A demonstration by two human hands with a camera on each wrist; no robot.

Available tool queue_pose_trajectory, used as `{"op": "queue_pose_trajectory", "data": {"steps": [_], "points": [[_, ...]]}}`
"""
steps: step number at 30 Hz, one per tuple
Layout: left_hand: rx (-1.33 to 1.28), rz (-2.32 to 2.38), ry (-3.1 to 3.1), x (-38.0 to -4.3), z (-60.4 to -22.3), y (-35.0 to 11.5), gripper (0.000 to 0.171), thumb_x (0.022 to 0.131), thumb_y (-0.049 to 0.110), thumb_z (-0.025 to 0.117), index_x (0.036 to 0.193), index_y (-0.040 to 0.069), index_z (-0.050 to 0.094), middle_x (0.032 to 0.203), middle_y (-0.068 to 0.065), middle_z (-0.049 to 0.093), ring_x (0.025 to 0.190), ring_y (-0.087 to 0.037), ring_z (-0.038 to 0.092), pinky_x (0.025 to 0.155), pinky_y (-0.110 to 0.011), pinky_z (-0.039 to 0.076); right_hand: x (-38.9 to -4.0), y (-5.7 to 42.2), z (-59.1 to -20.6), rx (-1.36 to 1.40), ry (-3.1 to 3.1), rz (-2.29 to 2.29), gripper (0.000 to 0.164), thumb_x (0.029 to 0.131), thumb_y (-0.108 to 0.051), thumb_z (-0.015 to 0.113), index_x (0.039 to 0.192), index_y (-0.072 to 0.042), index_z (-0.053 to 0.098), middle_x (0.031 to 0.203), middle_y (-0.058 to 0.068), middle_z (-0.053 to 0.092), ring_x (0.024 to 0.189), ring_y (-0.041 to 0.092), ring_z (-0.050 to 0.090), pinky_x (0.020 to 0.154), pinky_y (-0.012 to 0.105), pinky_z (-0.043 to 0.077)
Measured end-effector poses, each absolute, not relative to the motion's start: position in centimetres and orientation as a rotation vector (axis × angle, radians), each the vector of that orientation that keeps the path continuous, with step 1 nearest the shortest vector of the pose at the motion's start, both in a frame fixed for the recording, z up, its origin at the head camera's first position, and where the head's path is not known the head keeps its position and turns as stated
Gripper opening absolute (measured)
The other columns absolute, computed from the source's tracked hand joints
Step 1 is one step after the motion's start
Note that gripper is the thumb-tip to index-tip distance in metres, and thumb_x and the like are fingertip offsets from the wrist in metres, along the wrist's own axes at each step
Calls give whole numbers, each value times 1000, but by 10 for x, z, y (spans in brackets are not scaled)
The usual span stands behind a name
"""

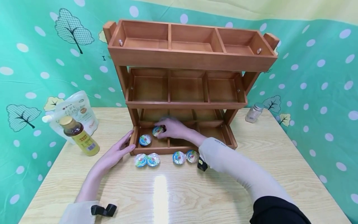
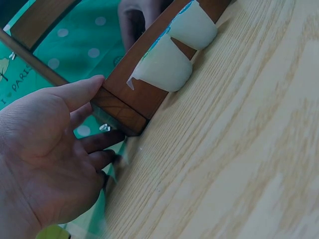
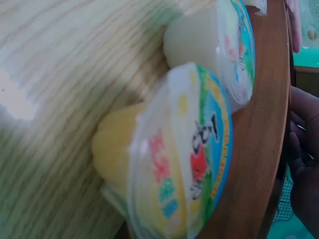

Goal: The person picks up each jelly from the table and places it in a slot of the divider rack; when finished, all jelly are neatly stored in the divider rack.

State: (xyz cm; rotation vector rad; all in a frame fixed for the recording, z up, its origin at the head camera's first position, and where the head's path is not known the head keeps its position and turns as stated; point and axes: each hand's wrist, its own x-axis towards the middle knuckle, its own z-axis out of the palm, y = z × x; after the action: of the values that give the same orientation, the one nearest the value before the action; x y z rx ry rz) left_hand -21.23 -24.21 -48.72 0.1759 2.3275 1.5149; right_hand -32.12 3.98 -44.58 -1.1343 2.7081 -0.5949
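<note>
A brown wooden three-tier shelf (image 1: 193, 59) stands on the table. My right hand (image 1: 174, 129) reaches into the left compartment of its lowest tray and pinches a jelly cup (image 1: 158, 131) by its edge. Beside it in that compartment sits another jelly cup (image 1: 145, 140) with a blue printed lid. My left hand (image 1: 118, 152) rests at the tray's front left corner, thumb on the corner and fingers extended along the side. In front of the tray lie a pair of white jelly cups (image 2: 167, 62) and a second pair, one of them yellow (image 3: 169, 164).
On the left, a brown-capped bottle (image 1: 81, 137) stands in front of a white pouch (image 1: 84, 112). A small glass jar (image 1: 254, 113) is right of the shelf. Behind everything hangs a green dotted cloth (image 1: 307, 77). The upper tiers have dividers (image 1: 169, 37).
</note>
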Motion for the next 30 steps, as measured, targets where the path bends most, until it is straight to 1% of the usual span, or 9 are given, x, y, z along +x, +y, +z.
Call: {"op": "queue_pose_trajectory", "data": {"steps": [4, 10, 12, 15, 19, 22, 27, 30], "points": [[167, 1512, 2330, -212, -487, -242, 78, 107, 43, 53, 167, 34, 4, 174, -19, 4, 160, -49, 3, 124, -72, 13, -320, 39, -447, -1129, 2721, -587, 58, 88, -35, 83, 139, -12, 66, 134, 5, 70, 126, 23, 61, 113, 41, 46], [166, 1513, 2327, -212, -487, -242, 78, 106, 44, 53, 167, 34, 5, 174, -19, 4, 160, -49, 3, 124, -72, 13, -317, 40, -444, -1115, 2695, -607, 56, 90, -30, 81, 140, -10, 65, 139, 7, 68, 130, 24, 60, 114, 41, 46], [165, 1506, 2331, -212, -487, -242, 78, 106, 44, 53, 166, 35, 5, 174, -19, 4, 160, -49, 4, 124, -72, 13, -317, 41, -443, -1111, 2685, -597, 56, 91, -28, 81, 141, -9, 64, 140, 8, 68, 130, 24, 60, 113, 42, 47], [167, 1504, 2335, -212, -486, -242, 78, 106, 44, 53, 167, 35, 5, 175, -18, 4, 160, -48, 4, 124, -72, 13, -318, 41, -441, -1111, 2667, -590, 56, 91, -26, 80, 141, -7, 63, 139, 8, 68, 125, 23, 63, 110, 40, 50], [168, 1503, 2339, -212, -486, -241, 78, 106, 44, 53, 167, 34, 5, 175, -18, 5, 160, -48, 3, 124, -72, 12, -320, 41, -438, -1097, 2631, -626, 58, 90, -24, 81, 142, -6, 62, 136, 7, 70, 111, 20, 66, 98, 36, 56], [172, 1501, 2344, -212, -486, -241, 78, 106, 45, 53, 167, 34, 5, 175, -18, 5, 160, -48, 3, 124, -72, 13, -320, 44, -437, -1057, 2605, -706, 57, 90, -22, 81, 142, -7, 62, 132, 9, 72, 109, 20, 68, 93, 33, 58], [172, 1493, 2350, -212, -486, -241, 78, 106, 46, 53, 167, 34, 5, 175, -18, 5, 160, -48, 3, 124, -72, 12, -314, 52, -438, -970, 2570, -965, 49, 94, -21, 76, 141, -8, 64, 129, 12, 72, 115, 22, 69, 99, 35, 58], [170, 1494, 2346, -212, -486, -242, 78, 106, 47, 53, 167, 34, 5, 175, -18, 5, 160, -48, 3, 124, -72, 12, -305, 61, -438, -933, 2541, -1182, 43, 97, -20, 73, 138, -8, 66, 130, 13, 72, 115, 23, 70, 99, 36, 59]]}}
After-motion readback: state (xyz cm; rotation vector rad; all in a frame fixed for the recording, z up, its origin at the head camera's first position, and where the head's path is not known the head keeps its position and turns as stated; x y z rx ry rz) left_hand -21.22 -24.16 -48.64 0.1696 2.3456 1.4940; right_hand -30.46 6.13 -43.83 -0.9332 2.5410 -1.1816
